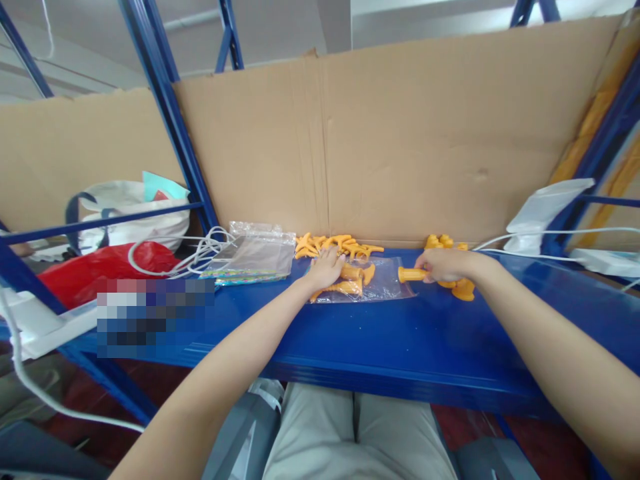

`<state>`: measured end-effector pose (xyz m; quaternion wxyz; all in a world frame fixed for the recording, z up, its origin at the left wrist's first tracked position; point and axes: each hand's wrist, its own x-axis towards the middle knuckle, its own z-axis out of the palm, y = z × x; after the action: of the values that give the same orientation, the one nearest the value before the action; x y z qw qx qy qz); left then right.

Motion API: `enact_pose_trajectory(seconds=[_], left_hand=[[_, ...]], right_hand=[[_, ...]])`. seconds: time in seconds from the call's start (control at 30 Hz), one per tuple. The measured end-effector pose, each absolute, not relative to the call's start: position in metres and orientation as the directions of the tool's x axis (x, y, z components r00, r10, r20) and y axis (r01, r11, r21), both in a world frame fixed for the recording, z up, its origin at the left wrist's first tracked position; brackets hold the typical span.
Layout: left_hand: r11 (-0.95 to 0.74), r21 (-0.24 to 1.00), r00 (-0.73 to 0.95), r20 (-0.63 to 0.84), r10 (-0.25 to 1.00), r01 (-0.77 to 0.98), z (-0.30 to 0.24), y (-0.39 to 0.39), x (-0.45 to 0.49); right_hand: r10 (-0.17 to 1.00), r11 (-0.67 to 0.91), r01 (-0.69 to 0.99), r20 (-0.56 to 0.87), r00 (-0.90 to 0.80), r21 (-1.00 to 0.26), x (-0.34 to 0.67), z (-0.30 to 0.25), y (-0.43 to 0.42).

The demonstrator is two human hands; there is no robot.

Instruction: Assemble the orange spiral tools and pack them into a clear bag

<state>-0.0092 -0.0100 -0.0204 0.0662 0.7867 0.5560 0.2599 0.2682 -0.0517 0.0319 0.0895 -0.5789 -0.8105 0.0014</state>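
Note:
My right hand [444,265] is closed on an orange plastic tube with a flared end [411,274], which points left over the edge of a clear plastic bag [387,289]. More orange pieces, one of them a cup-like part [465,290], lie under and beside this hand. My left hand [326,268] rests with fingers stretched out at the left part of the clear bag. Close to it, several orange tube-shaped parts [345,287] lie on or in the bag; which of the two I cannot tell. Behind its fingertips sits a pile of orange branched pieces [357,247].
A stack of clear bags [265,253] lies left of the pile, beside white cables [213,243] and a red bag [117,263]. A cardboard sheet [400,140] backs the blue shelf [360,347]. Blue posts [167,110] stand at the sides. A white device [540,217] stands at right.

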Motion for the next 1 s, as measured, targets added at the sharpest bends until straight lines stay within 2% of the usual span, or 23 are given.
enact_pose_trajectory(seconds=[0.07, 0.2, 0.3, 0.4, 0.57, 0.67, 0.83, 1.0], left_hand=[[-0.354, 0.379, 0.262, 0.273, 0.926, 0.855, -0.023, -0.011, -0.007], [-0.340, 0.369, 0.276, 0.217, 0.936, 0.865, -0.023, -0.013, -0.005], [-0.332, 0.373, 0.269, 0.210, 0.940, 0.866, -0.022, -0.014, -0.006], [-0.349, 0.390, 0.283, 0.216, 0.934, 0.852, -0.022, -0.012, -0.007], [-0.384, 0.451, 0.306, 0.239, 0.922, 0.805, -0.022, -0.007, -0.008], [-0.412, 0.491, 0.321, 0.262, 0.910, 0.767, -0.021, -0.006, -0.008], [-0.420, 0.537, 0.330, 0.261, 0.907, 0.732, -0.019, -0.008, -0.007], [-0.446, 0.524, 0.340, 0.292, 0.894, 0.725, -0.020, -0.013, -0.006]], right_hand=[[0.942, 0.334, 0.939, 0.056, -0.331, -0.082, 0.259, 0.037, -0.059], [0.926, 0.376, 0.924, 0.029, -0.375, -0.065, 0.238, 0.039, -0.069], [0.924, 0.382, 0.917, 0.023, -0.382, -0.113, 0.230, 0.035, -0.069], [0.904, 0.424, 0.870, 0.066, -0.422, -0.253, 0.228, 0.031, -0.065], [0.875, 0.430, 0.693, 0.080, -0.477, -0.579, 0.224, 0.024, -0.061], [0.882, 0.387, 0.623, 0.076, -0.464, -0.680, 0.219, 0.018, -0.062], [0.892, 0.372, 0.594, 0.098, -0.441, -0.713, 0.212, 0.008, -0.060], [0.853, 0.468, 0.579, 0.168, -0.495, -0.668, 0.211, -0.002, -0.050]])
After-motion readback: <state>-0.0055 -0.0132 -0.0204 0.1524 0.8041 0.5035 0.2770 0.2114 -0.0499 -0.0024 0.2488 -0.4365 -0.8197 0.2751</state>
